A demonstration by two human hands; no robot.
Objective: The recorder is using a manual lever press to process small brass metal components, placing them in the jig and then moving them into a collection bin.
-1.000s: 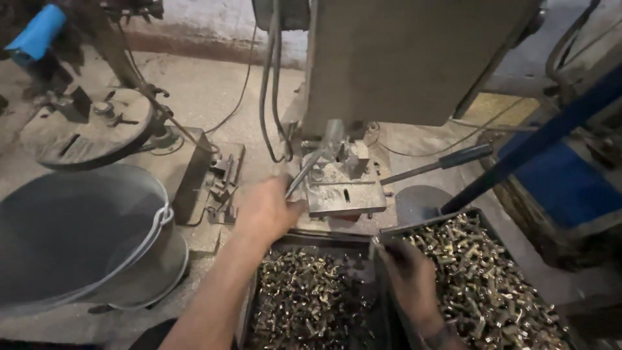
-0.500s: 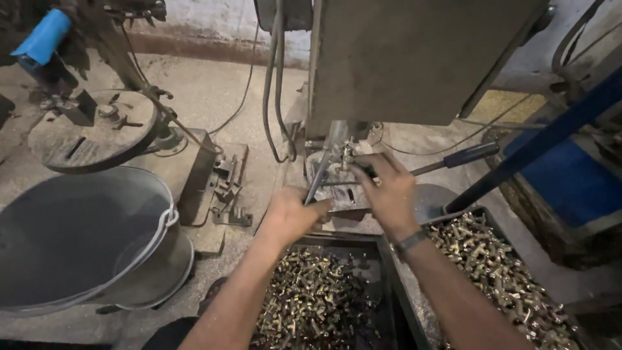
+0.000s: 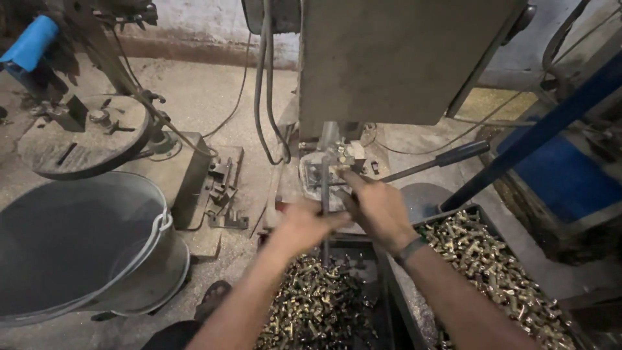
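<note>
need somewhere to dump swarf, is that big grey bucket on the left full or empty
Empty, as far as shows: the grey bucket stands upright, and its inside is bare dark wall and bottom.

Left hand [image 3: 304, 223] motion-blurred; right hand [image 3: 379, 207] fingers hidden at fixture [image 3: 327, 172]

No packages, labels, signs or screens show anywhere in this workshop view; nothing of that kind is visible.

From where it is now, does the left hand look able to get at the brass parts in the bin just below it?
Probably yes. The left hand is blurred, up by the machine fixture, and the bin of brass parts lies open right beneath its forearm, with nothing covering it. The right hand is off to the side.
</note>
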